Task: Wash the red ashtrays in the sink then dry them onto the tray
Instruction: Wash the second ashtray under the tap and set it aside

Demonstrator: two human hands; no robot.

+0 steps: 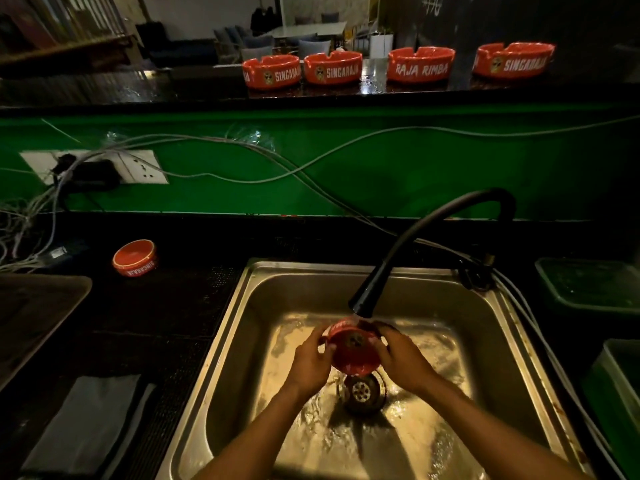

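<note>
I hold a red ashtray (352, 351) tilted under the running black tap (363, 299), over the drain of the steel sink (239, 327). My left hand (310, 362) grips its left rim and my right hand (403, 362) grips its right rim. Water runs off it into the drain (362, 393). Another red ashtray (134, 257) lies upside down on the dark counter left of the sink. Several red ashtrays (270, 71) stand in a row on the raised bar shelf behind. A dark tray (31, 313) sits at the far left.
A grey folded cloth (83, 420) lies on the counter at the lower left. Loose cables (242, 161) and a wall socket (138, 166) run along the green wall. Green plastic tubs (588, 282) stand to the right of the sink.
</note>
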